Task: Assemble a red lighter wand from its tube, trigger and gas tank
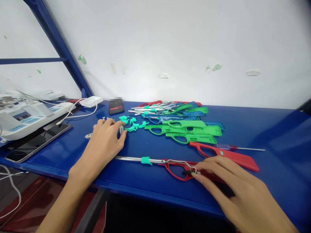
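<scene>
A red lighter casing lies near the table's front edge, with a silver metal tube reaching left from it. A teal clip sits around the tube, and white wires curve into the casing. My right hand pinches the wire end at a small dark part over the casing. Farther left, my left hand rests over small parts, its thumb and index finger around a small silvery piece. Several teal clips lie just beyond its fingertips.
Green casings and a pile of wired metal tubes lie at the back. A red casing half and a screwdriver are on the right. Phones and white power strips are toward the left.
</scene>
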{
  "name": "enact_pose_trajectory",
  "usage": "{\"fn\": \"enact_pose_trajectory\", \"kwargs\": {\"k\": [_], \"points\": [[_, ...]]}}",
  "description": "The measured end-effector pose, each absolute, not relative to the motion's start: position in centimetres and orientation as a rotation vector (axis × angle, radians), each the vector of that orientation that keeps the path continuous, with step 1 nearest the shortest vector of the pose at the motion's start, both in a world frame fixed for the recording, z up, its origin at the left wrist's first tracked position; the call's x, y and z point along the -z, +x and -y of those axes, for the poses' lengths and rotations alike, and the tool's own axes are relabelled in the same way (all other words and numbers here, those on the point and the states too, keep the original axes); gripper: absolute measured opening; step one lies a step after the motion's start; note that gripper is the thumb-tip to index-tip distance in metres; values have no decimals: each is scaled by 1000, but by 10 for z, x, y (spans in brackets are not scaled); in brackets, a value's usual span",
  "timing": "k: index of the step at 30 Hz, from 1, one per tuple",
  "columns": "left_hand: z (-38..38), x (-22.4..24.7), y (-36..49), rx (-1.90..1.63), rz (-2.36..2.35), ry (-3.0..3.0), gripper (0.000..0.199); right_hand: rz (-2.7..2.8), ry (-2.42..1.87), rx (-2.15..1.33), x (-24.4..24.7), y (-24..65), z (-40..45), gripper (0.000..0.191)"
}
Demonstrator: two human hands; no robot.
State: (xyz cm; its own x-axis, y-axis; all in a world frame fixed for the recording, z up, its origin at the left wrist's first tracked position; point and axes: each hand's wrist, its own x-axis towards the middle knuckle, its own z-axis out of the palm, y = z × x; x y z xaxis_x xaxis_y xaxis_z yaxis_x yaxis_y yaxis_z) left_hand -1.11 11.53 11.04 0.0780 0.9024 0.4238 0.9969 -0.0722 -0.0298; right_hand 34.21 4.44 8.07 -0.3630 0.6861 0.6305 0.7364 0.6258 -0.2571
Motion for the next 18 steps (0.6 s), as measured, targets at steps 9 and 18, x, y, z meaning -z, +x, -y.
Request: {"fn": "enact_pose_trajectory", "kwargs": {"k": [9,18], "points": [[-117,-111,-7,365,1895,-2107,42,2136,-1131,65,-77,344,-43,41],[-112,-111,-4,423,1973,-2049,43,2121,-1107,87,-80,343,-44,39]]}}
